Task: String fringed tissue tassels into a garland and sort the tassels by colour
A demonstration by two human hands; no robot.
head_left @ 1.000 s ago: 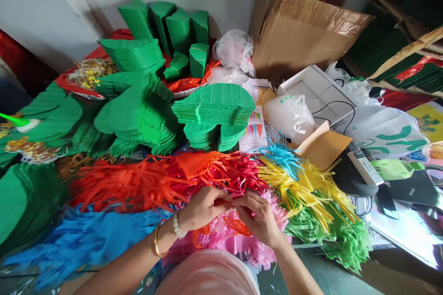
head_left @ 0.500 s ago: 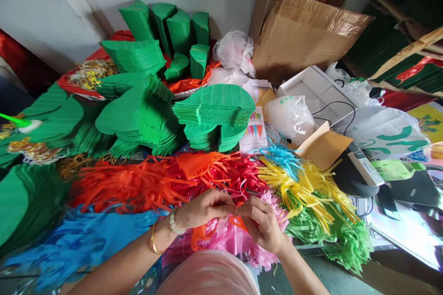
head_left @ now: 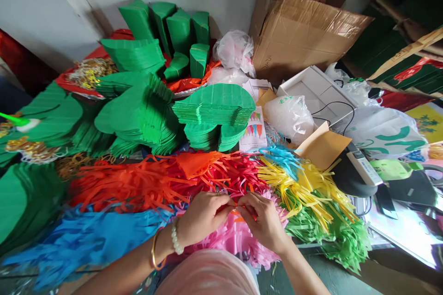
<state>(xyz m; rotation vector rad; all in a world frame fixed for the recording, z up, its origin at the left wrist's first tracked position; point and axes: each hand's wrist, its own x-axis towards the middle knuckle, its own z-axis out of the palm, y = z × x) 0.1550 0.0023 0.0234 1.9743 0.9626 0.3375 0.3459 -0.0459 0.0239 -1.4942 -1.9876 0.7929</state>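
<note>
Orange fringe (head_left: 238, 218), at the frame's lower centre, is pinched in the fingertips of left hand (head_left: 204, 215) and right hand (head_left: 265, 221); its dangling strands have left view, so gathering, we judge, advances.

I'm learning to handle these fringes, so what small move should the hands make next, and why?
Probably a slight twist of the orange strip with the right hand, the left hand holding steady: the fingertips of both hands come together at the strip, above the pink fringe. The fingers hide most of it, so that's only a guess.
</note>
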